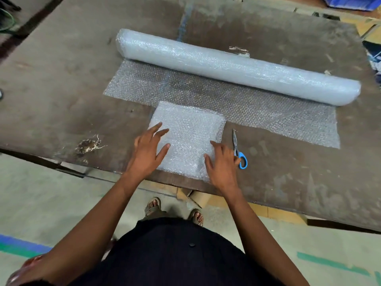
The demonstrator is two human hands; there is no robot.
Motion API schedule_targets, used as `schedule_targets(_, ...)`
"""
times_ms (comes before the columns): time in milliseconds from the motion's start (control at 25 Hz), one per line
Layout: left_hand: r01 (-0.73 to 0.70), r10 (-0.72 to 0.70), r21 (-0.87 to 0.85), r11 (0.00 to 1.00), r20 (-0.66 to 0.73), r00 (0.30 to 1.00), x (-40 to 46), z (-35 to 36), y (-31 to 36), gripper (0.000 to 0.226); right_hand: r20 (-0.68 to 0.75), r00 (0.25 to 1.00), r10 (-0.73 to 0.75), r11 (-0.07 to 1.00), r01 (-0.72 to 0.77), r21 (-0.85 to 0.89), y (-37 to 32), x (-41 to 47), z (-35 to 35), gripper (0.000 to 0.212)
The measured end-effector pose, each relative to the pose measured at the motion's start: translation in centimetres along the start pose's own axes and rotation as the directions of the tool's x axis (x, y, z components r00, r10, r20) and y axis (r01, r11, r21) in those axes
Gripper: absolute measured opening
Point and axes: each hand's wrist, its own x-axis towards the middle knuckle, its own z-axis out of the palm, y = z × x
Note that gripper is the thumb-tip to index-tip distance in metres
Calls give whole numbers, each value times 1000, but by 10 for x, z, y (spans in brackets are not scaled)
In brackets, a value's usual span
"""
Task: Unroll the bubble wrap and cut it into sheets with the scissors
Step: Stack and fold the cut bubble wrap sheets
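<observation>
A long roll of bubble wrap (237, 66) lies across the brown table, with an unrolled strip (268, 112) spread flat in front of it. A stack of cut sheets (187, 137) rests near the table's front edge. My left hand (149, 150) lies flat on the stack's left side, fingers spread. My right hand (221, 164) presses the stack's right edge, fingers apart. Scissors (239, 150) with blue handles lie shut on the table just right of my right hand, blades pointing away from me.
The worn brown table (72, 79) has a chipped patch (88, 144) near its front left edge. Cardboard pieces (198, 198) sit under the table edge. A blue crate (350, 3) stands at the far right. My sandalled feet (175, 209) stand on the floor below.
</observation>
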Motion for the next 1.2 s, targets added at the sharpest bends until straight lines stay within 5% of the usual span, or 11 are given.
schedule_targets(160,-103,7,258,961,346,938,49,15,4,68,139,990,34,995,-21,-93,7,25,-9,50)
schedule_targets(280,-119,-35,327,938,428,903,74,8,3,58,235,971,36,999,-41,16,14,38,-20,32)
schedule_targets(360,-51,-48,188,981,485,873,86,1,0,51,338,941,28,941,-139,307,19,45,-31,29)
schedule_targets(440,73,-9,-85,994,595,804,97,-20,-7,44,452,892,-1,744,-302,597,17,50,-45,31)
schedule_targets(560,329,65,-421,845,692,719,107,-63,-28,38,463,886,-7,469,-406,784,1,60,-60,25)
schedule_targets(640,449,-21,-542,711,621,783,106,-81,-53,32,426,901,79,415,-418,808,-19,71,-60,29)
schedule_targets(720,505,-119,-655,562,540,833,99,-86,-81,27,401,903,156,470,-425,774,-42,82,-46,30)
schedule_targets(880,527,-333,-704,476,411,849,81,-81,-140,25,418,872,254,430,-489,759,-95,104,7,18)
schedule_targets(1040,501,-501,-623,601,195,843,76,-87,-194,15,251,895,369,541,-427,725,-156,115,62,24)
schedule_targets(1200,494,-524,-271,826,-48,850,71,-102,-240,27,87,939,334,723,-314,616,-217,131,102,40)
